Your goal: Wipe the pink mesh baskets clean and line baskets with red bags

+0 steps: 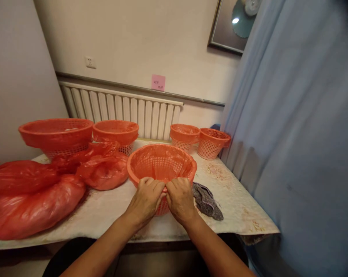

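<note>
A round plastic basket [162, 209] with lattice sides stands upright at the middle of the table, near its front edge. A thin red plastic bag [165, 163] lines its inside and is folded over the rim. My left hand [148, 196] and my right hand [179, 196] sit side by side on the near rim. The fingers of both curl over the edge, closed on the bag and rim, with thumbs toward each other. Just right of the basket lies a crumpled grey cloth [207, 200].
Filled red bags [32, 204] lie on the left of the cloth-covered table [234, 207]. Behind them stand two bag-lined baskets [55, 132]. Two smaller lined baskets [210, 144] stand at the back right. A radiator [116, 105] backs the table; a blue curtain [292, 127] hangs at right.
</note>
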Motion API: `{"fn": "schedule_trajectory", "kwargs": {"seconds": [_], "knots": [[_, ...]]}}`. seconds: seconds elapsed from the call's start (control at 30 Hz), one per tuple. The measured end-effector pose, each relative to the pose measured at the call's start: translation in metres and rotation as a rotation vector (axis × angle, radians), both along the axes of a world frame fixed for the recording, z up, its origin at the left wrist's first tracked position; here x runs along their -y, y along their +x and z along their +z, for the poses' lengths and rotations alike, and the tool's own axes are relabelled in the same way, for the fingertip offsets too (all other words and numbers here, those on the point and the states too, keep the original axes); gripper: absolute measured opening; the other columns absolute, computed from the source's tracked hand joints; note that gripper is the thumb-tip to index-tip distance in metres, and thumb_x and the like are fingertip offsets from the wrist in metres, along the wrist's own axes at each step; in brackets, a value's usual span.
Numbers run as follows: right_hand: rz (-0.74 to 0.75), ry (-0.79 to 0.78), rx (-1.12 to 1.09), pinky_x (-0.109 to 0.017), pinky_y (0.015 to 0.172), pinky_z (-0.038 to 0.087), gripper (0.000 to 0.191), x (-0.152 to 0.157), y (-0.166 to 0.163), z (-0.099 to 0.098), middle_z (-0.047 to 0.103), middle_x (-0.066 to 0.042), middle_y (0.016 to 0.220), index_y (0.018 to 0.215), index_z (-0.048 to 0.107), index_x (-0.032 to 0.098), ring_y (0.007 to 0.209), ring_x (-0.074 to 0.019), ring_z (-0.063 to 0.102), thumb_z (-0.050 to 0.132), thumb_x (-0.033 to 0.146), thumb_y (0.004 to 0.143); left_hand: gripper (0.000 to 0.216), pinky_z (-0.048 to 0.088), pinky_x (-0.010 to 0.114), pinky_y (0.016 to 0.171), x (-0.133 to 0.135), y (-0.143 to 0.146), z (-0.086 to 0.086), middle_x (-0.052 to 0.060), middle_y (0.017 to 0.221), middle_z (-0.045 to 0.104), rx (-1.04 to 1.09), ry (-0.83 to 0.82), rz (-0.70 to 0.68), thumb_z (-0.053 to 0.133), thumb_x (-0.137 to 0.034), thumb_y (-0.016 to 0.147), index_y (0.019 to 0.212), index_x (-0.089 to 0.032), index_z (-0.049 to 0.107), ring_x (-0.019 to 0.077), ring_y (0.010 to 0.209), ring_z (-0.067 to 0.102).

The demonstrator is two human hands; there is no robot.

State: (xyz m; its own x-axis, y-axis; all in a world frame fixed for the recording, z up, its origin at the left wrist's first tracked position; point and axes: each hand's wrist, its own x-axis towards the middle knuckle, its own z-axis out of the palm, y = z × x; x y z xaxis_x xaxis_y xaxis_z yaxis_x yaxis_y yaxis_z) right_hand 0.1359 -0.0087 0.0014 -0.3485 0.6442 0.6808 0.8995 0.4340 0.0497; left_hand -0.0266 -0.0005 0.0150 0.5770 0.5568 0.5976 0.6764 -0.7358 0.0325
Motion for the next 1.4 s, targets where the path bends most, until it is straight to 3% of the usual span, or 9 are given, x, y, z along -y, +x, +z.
{"fn": "schedule_trajectory", "kwargs": {"seconds": [0.1, 0.23, 0.43, 0.6, 0.73, 0.97, 1.1, 1.27, 1.4], "knots": [[0.076, -0.051, 0.074, -0.034, 0.069, 0.029, 0.015, 0.0, 0.005, 0.005, 0.056, -0.003, 0.079, 0.083, 0.054, 0.02, 0.076, -0.0199, 0.043, 0.046, 0.029, 0.093, 0.021, 0.035, 0.039, 0.078, -0.005, 0.001, -0.009, 0.003, 0.074, 0.055, -0.018, 0.072, 0.03, 0.039, -0.023, 0.096, 0.083, -0.017, 0.055, 0.0205, 0.074, 0.045], [0.173, -0.109, 0.128, -0.034, 0.073, 0.033, 0.016, -0.016, 0.048, 0.008, 0.055, -0.003, 0.081, 0.084, 0.053, 0.02, 0.079, -0.0199, 0.044, 0.044, 0.028, 0.094, 0.024, 0.035, 0.037, 0.075, -0.015, -0.009, -0.013, 0.004, 0.073, 0.054, -0.061, 0.142, 0.033, 0.039, -0.026, 0.096, 0.078, -0.017, 0.053, 0.0204, 0.073, 0.043], [0.309, -0.123, -0.036, -0.038, 0.09, 0.037, 0.008, -0.044, 0.098, 0.008, 0.055, -0.005, 0.095, 0.091, 0.052, 0.02, 0.093, -0.0201, 0.046, 0.045, 0.022, 0.092, 0.024, 0.036, 0.036, 0.075, -0.027, -0.028, -0.011, 0.002, 0.073, 0.052, -0.055, 0.133, -0.046, 0.036, -0.02, 0.096, 0.079, -0.017, 0.053, 0.0187, 0.071, 0.042], [0.237, -0.075, -0.099, -0.04, 0.088, 0.037, 0.011, -0.038, 0.081, 0.0, 0.052, -0.005, 0.089, 0.088, 0.052, 0.02, 0.089, -0.0203, 0.044, 0.042, 0.016, 0.09, 0.014, 0.036, 0.04, 0.083, -0.021, -0.036, -0.001, 0.005, 0.086, 0.056, -0.002, 0.013, -0.052, 0.042, -0.025, 0.094, 0.093, -0.017, 0.055, 0.0213, 0.084, 0.047], [0.089, -0.017, -0.037, -0.038, 0.083, 0.035, 0.015, -0.021, 0.051, -0.005, 0.05, -0.005, 0.081, 0.078, 0.052, 0.019, 0.084, -0.0207, 0.041, 0.043, 0.019, 0.09, 0.021, 0.034, 0.042, 0.09, -0.004, -0.018, 0.001, 0.007, 0.1, 0.059, 0.025, -0.006, -0.049, 0.049, -0.025, 0.092, 0.111, -0.018, 0.051, 0.0234, 0.096, 0.047], [0.051, -0.017, 0.058, -0.035, 0.071, 0.03, 0.018, -0.002, 0.015, 0.001, 0.053, -0.005, 0.08, 0.086, 0.057, 0.019, 0.077, -0.0207, 0.041, 0.043, 0.027, 0.093, 0.023, 0.035, 0.041, 0.08, -0.01, -0.005, -0.013, 0.004, 0.075, 0.055, -0.015, 0.097, 0.072, 0.038, -0.027, 0.096, 0.084, -0.017, 0.055, 0.0211, 0.076, 0.045], [0.174, -0.083, 0.104, -0.034, 0.073, 0.032, 0.021, -0.011, 0.038, 0.004, 0.055, -0.005, 0.084, 0.097, 0.056, 0.02, 0.08, -0.0206, 0.043, 0.046, 0.037, 0.093, 0.026, 0.035, 0.038, 0.077, -0.016, -0.014, -0.013, 0.004, 0.075, 0.054, -0.052, 0.11, 0.053, 0.038, -0.031, 0.096, 0.078, -0.017, 0.052, 0.0208, 0.075, 0.043], [0.3, -0.07, 0.005, -0.037, 0.084, 0.037, 0.014, -0.043, 0.088, 0.005, 0.057, -0.006, 0.091, 0.098, 0.055, 0.019, 0.09, -0.0212, 0.047, 0.045, 0.027, 0.092, 0.027, 0.034, 0.037, 0.075, -0.024, -0.022, -0.012, 0.004, 0.075, 0.053, -0.035, 0.107, 0.0, 0.037, -0.03, 0.096, 0.079, -0.017, 0.053, 0.0206, 0.075, 0.042], [0.322, -0.083, -0.036, -0.038, 0.087, 0.039, 0.01, -0.051, 0.101, 0.007, 0.056, -0.006, 0.097, 0.096, 0.054, 0.02, 0.094, -0.021, 0.048, 0.046, 0.025, 0.091, 0.028, 0.035, 0.037, 0.075, -0.032, -0.036, -0.01, 0.004, 0.075, 0.052, -0.01, 0.086, -0.057, 0.036, -0.029, 0.096, 0.078, -0.017, 0.053, 0.0207, 0.075, 0.042]]}}
